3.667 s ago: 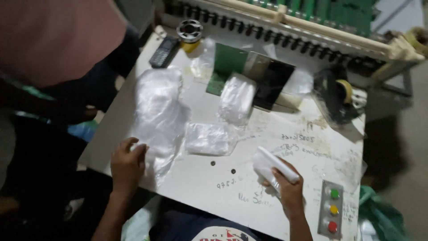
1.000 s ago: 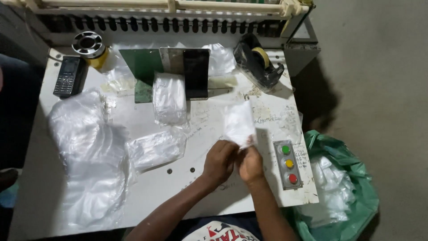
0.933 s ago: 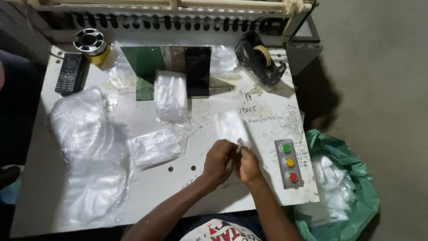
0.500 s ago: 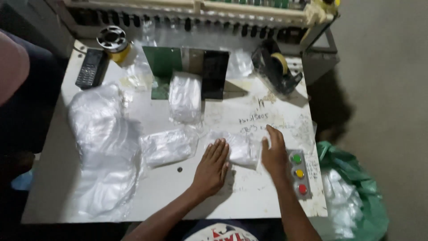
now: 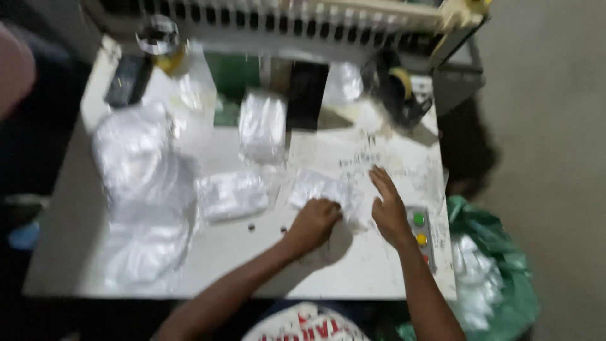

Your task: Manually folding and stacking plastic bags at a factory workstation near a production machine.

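White and scuffed with scribbles, the worktop [image 5: 208, 252] fills the head view beneath you. Your left hand [image 5: 314, 222] curls loosely, fingertips pressing the near edge of a small clear plastic packet [image 5: 319, 187] at the worktop's middle. Your right hand [image 5: 386, 205] lies open and flat just right of that packet, beside the three-button control box [image 5: 419, 230]. Further left sit another packet [image 5: 232, 194] and a heap of clear bags [image 5: 142, 189].

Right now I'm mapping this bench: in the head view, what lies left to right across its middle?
Big plastic bag pile → small clear packet → left hand on a clear bag → right hand → button panel → green sack.
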